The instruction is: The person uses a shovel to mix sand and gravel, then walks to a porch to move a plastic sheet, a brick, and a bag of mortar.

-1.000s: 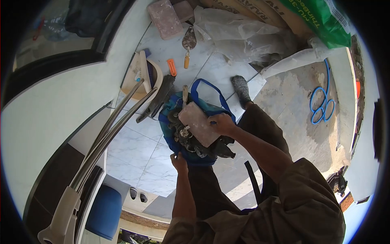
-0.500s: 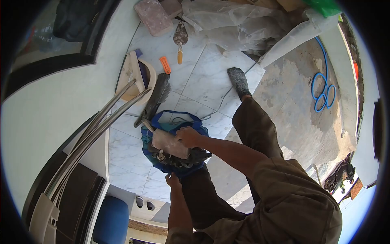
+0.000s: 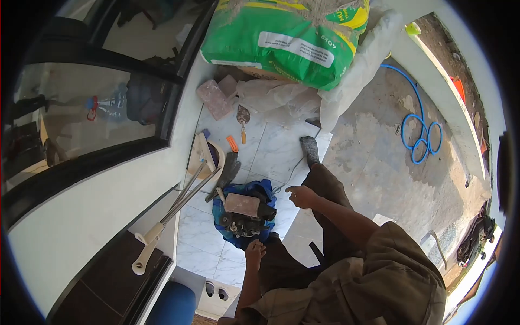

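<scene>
Green sack point(image 3: 287, 38) lies at the top, against a crumpled white plastic sheet point(image 3: 276, 97). Marble-tile floor point(image 3: 265, 154) runs below it, with bare concrete to the right and a coiled blue hose point(image 3: 417, 138) on it. Metal poles point(image 3: 179, 206) lean over a cream bucket point(image 3: 201, 157). Blue bag point(image 3: 246, 214) sits on the tiles in front of the person, full of dark tools, a pale flat block point(image 3: 242, 205) lying on top. Right hand point(image 3: 300, 196) is just right of the bag, released, index finger out, grasping nothing. Left hand point(image 3: 254, 252) is just below the bag, fingers loose, empty. Pink brick point(image 3: 213, 99), trowel point(image 3: 243, 116) and an orange-handled tool point(image 3: 232, 143) lie further up the tiles.
</scene>
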Demonstrator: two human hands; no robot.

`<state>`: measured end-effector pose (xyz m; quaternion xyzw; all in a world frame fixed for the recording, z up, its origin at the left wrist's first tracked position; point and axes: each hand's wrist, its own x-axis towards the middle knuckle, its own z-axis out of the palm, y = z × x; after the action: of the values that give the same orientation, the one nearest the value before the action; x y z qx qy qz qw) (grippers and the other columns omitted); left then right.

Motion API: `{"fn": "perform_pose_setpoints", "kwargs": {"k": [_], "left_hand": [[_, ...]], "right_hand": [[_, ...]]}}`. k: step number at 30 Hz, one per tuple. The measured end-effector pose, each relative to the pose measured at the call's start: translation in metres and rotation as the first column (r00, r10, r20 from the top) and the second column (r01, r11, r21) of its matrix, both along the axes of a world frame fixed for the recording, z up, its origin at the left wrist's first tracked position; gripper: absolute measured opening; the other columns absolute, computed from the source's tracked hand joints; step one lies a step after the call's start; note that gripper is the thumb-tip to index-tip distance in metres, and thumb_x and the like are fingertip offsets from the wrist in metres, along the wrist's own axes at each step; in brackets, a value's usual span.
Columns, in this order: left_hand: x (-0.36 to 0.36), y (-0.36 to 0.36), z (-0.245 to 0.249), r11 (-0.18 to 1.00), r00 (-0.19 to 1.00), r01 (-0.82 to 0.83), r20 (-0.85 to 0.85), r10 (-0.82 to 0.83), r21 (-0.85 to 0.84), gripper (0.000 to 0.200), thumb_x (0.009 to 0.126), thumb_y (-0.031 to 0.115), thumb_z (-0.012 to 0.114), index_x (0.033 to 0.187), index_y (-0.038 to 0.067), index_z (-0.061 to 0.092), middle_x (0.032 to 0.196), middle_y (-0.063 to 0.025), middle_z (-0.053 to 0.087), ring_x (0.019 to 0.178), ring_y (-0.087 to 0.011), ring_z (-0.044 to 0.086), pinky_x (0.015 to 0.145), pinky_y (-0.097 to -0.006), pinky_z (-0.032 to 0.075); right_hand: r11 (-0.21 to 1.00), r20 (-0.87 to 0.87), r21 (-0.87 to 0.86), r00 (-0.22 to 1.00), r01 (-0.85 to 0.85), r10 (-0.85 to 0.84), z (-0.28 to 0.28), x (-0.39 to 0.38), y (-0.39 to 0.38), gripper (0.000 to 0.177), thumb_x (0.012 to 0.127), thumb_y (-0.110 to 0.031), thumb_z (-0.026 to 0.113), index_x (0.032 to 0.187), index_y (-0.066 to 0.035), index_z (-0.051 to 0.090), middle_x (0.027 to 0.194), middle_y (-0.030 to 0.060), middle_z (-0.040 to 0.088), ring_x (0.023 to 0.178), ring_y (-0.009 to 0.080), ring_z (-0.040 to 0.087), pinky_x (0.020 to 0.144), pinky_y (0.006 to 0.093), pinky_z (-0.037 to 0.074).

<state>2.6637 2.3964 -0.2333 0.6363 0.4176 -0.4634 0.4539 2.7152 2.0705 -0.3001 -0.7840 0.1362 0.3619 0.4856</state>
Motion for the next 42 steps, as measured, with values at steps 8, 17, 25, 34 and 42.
{"fn": "perform_pose_setpoints", "kwargs": {"k": [8, 17, 25, 34, 42], "left_hand": [[0.092, -0.134, 0.094, 0.991, 0.993, -0.013, 0.111, 0.027, -0.13, 0.033, 0.091, 0.016, 0.056, 0.119, 0.0, 0.054, 0.089, -0.0047, 0.06, 0.074, -0.0128, 0.06, 0.061, -0.026, 0.05], [0.27, -0.237, 0.169, 0.966, 0.919, 0.197, 0.376, -0.122, -0.169, 0.03, 0.091, 0.022, 0.057, 0.114, 0.002, 0.055, 0.089, -0.0042, 0.059, 0.073, -0.013, 0.06, 0.063, -0.0247, 0.049], [0.428, -0.276, 0.164, 0.97, 0.914, 0.192, 0.387, -0.121, -0.149, 0.055, 0.087, 0.044, 0.061, 0.123, 0.004, 0.049, 0.108, -0.0101, 0.054, 0.1, -0.0212, 0.055, 0.08, -0.0374, 0.048], [0.615, -0.368, 0.145, 0.722, 0.767, 0.639, 0.288, -0.573, -0.265, 0.085, 0.079, 0.062, 0.06, 0.142, 0.015, 0.027, 0.136, -0.0084, 0.039, 0.123, -0.0325, 0.041, 0.098, -0.0525, 0.037], [0.634, -0.359, 0.079, 0.627, 0.849, 0.521, 0.273, -0.453, -0.579, 0.083, 0.073, 0.047, 0.076, 0.137, 0.014, 0.035, 0.121, -0.0045, 0.05, 0.108, -0.0209, 0.053, 0.086, -0.0361, 0.048]], "right_hand": [[0.894, 0.134, -0.103, 0.897, 0.436, -0.422, 0.131, 0.029, -0.234, 0.029, 0.083, -0.014, 0.06, 0.108, 0.0, 0.062, 0.078, 0.0153, 0.067, 0.068, 0.0207, 0.066, 0.066, 0.0333, 0.051], [0.542, -0.005, 0.228, 0.557, 0.809, -0.83, 0.199, 0.13, -0.336, 0.041, 0.087, -0.023, 0.063, 0.119, 0.0, 0.053, 0.084, 0.0121, 0.063, 0.069, 0.0211, 0.064, 0.061, 0.0329, 0.052], [0.082, -0.468, 0.342, 0.245, 0.936, -0.849, 0.203, 0.221, -0.273, 0.087, 0.078, -0.041, 0.074, 0.14, -0.011, 0.022, 0.129, 0.0196, 0.046, 0.115, 0.0381, 0.05, 0.095, 0.0567, 0.04], [-0.089, -0.373, 0.164, -0.022, 0.983, -0.928, 0.213, 0.257, -0.239, 0.088, 0.073, -0.033, 0.08, 0.136, -0.003, 0.027, 0.126, 0.0173, 0.049, 0.115, 0.0311, 0.051, 0.093, 0.0521, 0.043], [-0.164, -0.217, 0.322, -0.096, 0.933, -0.972, 0.216, 0.279, -0.229, 0.068, 0.073, -0.022, 0.08, 0.125, -0.002, 0.04, 0.113, 0.0121, 0.057, 0.1, 0.0225, 0.059, 0.084, 0.0354, 0.051]]}}
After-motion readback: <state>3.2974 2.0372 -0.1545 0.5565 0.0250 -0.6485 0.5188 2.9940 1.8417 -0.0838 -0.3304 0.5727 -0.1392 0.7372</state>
